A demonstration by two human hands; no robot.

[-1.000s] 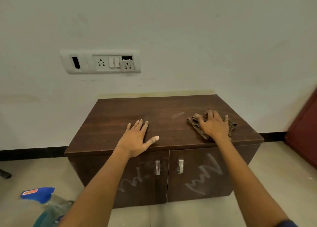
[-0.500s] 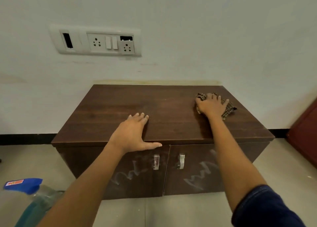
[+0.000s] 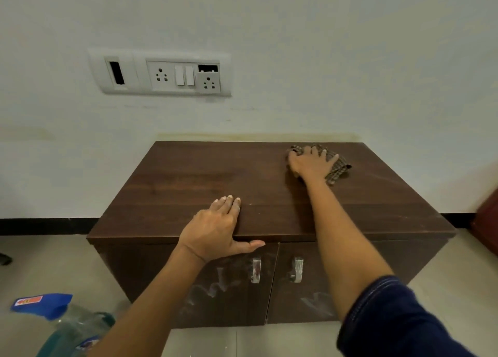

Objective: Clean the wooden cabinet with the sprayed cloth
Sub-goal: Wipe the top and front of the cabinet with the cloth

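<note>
- Nearest the camera, at lower left on the floor, a spray bottle [image 3: 43, 304] with a blue trigger head stands out of either hand's use.
- The wooden cabinet's two doors [image 3: 221, 297] show pale squiggled smears on both sides of the paired metal handles [image 3: 256, 270]; judged from these, the front is not yet wiped.
- The left hand [image 3: 215, 228] lies flat on the front edge of the cabinet top [image 3: 188, 178], fingers straight, thumb hooked over the lip, holding nothing and apparently steadying the person.
- At the far right of the top, near the back edge, the right hand [image 3: 310, 164] presses the checked cloth [image 3: 338, 168] down with spread, straight fingers; it is not gripped.
- The cloth is bunched, its long axis roughly along the back edge, its loose end trailing right of the hand.
- The cabinet's long axis runs left to right along the wall, so most bare top lies left of the cloth and toward the person; the right hand alone is on it.
- Behind, a socket panel [image 3: 161, 72] sits on the white wall.
</note>
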